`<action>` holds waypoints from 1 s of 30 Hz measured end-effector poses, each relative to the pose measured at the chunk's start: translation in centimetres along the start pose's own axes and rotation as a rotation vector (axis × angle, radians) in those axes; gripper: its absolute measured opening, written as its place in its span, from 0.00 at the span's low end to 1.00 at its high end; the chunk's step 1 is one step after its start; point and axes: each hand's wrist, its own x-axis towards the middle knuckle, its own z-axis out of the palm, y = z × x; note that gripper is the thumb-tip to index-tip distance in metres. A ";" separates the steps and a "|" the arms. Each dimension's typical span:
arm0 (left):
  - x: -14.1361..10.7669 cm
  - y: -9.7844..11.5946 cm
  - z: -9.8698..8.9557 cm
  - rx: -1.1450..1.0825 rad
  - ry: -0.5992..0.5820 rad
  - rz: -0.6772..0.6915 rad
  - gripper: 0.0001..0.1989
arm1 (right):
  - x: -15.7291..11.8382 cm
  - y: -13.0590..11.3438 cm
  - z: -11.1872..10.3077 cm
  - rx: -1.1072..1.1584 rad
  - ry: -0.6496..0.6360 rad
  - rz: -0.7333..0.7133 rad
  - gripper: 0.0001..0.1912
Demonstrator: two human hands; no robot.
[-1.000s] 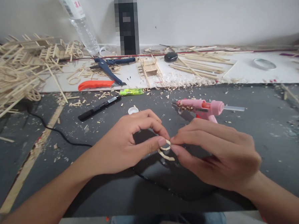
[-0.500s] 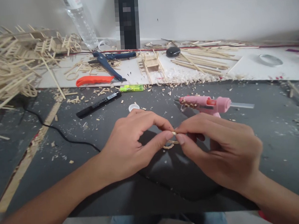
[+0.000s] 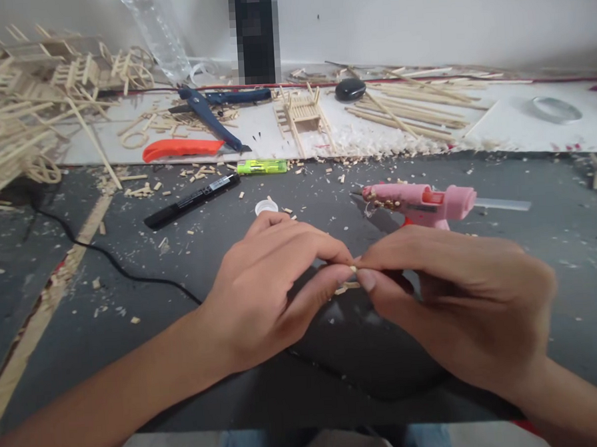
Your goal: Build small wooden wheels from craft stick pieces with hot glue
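Between the fingertips of both hands is a small pale wooden piece (image 3: pixel 353 268), mostly covered by the fingers. My left hand (image 3: pixel 276 285) pinches it from the left with thumb and index finger. From the right, my right hand (image 3: pixel 463 301) pinches the same piece, its fingertips touching those of the left. Just below the fingertips a thin curved wooden strip (image 3: pixel 350 285) shows in part; whether it joins the held piece I cannot tell. Behind my right hand lies a pink glue gun (image 3: pixel 417 200) with a clear glue stick in its back.
On the grey table (image 3: pixel 185 349) lie a black marker (image 3: pixel 192 201), a green case (image 3: pixel 261 167) and a white cap (image 3: pixel 266 208). Behind are an orange cutter (image 3: pixel 182 148), blue pliers (image 3: pixel 213 121), a small wooden chair (image 3: pixel 303 116) and sticks (image 3: pixel 408 121). Wooden models (image 3: pixel 17 111) pile up at left.
The view has shifted a little, so the tools and chair sit slightly higher. My right hand has moved slightly right and turned; both hands keep their pinch at the wooden piece.
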 end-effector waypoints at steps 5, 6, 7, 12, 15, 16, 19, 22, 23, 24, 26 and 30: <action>0.2 -0.1 -0.2 0.004 0.005 -0.016 0.03 | -0.3 0.3 0.2 0.066 -0.026 0.077 0.10; 0.2 -0.1 -0.3 0.013 0.016 -0.014 0.03 | -0.3 0.4 0.2 0.076 -0.034 0.093 0.09; 0.3 -0.1 -0.4 0.024 0.030 -0.004 0.03 | -0.3 0.5 0.3 0.086 -0.041 0.099 0.09; 0.2 0.0 -0.5 0.109 0.049 0.083 0.02 | -0.2 0.7 0.5 0.119 -0.091 0.041 0.07; 0.2 0.1 -0.5 0.126 0.052 0.108 0.02 | -0.2 0.6 0.5 0.086 -0.089 0.006 0.08; 0.2 0.1 -0.6 0.136 0.053 0.117 0.03 | -0.3 0.6 0.5 0.078 -0.081 -0.009 0.08; 0.3 0.1 -0.7 0.170 0.058 0.143 0.03 | -0.4 0.4 0.5 0.053 -0.055 -0.059 0.07; 0.3 0.2 -0.8 0.185 0.059 0.139 0.03 | -0.4 0.3 0.4 0.032 -0.045 -0.067 0.08; 0.3 0.3 -0.8 0.190 0.053 0.133 0.03 | -0.4 0.3 0.4 0.032 -0.046 -0.060 0.07; 0.3 0.3 -0.9 0.195 0.045 0.125 0.03 | -0.4 0.3 0.4 0.036 -0.048 -0.056 0.07; 0.3 0.5 -0.9 0.209 0.034 0.113 0.03 | -0.3 0.3 0.4 0.049 -0.060 -0.048 0.07; 0.4 0.7 -1.0 0.247 0.043 0.125 0.02 | -0.3 0.2 0.5 0.112 -0.086 -0.004 0.07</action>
